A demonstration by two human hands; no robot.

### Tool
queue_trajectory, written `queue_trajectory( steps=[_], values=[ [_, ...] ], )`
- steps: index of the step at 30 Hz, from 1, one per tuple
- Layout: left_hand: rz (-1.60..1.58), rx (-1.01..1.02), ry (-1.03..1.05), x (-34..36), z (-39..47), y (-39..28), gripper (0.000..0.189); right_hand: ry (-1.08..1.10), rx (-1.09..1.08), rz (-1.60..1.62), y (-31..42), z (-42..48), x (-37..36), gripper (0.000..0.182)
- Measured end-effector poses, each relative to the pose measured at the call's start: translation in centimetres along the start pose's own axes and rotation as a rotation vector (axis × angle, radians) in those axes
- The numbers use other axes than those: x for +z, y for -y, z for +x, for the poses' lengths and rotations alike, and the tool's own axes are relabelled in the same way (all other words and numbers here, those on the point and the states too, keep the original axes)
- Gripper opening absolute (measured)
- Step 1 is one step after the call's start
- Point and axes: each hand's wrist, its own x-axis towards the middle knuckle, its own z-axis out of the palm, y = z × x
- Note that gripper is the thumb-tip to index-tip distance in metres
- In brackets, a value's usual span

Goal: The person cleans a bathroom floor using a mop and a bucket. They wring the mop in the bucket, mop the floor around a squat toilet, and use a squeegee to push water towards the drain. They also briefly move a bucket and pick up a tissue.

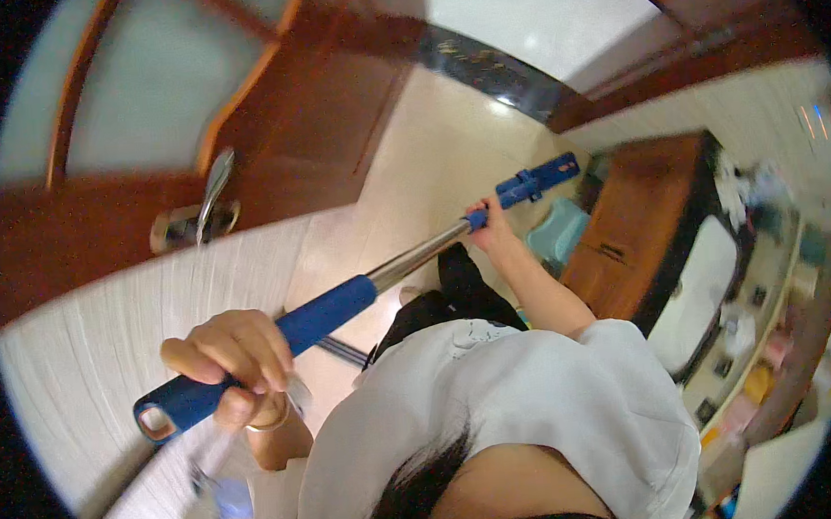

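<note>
A mop with a telescopic metal pole [415,258] slants across the view, its blue handle grip [330,315] towards the lower left. My left hand [243,356] is wrapped around that grip, just above the end with the hanging hole. Further along, my right hand [490,226] holds the pole's far end by a blue collar. Beyond the right hand is the mop's blue plastic head plate [537,179], narrow, with no pad visible on it. The whole mop is held above the tiled floor [443,122].
A brown door with frosted glass [161,75] and a metal lever handle [215,193] stands at upper left. A dark stone threshold [489,69] crosses the doorway. To the right are a wooden vanity cabinet [640,203], a white basin [696,292] and a teal plastic item [558,231].
</note>
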Motion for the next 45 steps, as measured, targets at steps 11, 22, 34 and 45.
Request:
queue_trajectory(
  steps=[11, 22, 34, 45],
  values=[
    [0.091, 0.183, 0.152, -12.5, -20.2, -17.6, 0.025, 0.002, 0.286, -0.483, -23.7, -0.7, -5.9, 0.012],
    [0.731, 0.757, -0.734, -0.5, -32.6, -33.1, 0.023, -0.228, 0.927, -1.12, -50.1, -12.5, -19.3, 0.013],
    [1.304, 0.324, -0.457, 3.0, -26.1, -29.6, 0.031, -0.125, 1.192, -1.228, -50.2, -11.9, -23.2, 0.016],
    [1.292, 0.696, -1.044, 6.0, -15.6, -17.1, 0.021, 0.148, 0.783, -1.223, -24.5, -4.7, -4.2, 0.014]
  ],
)
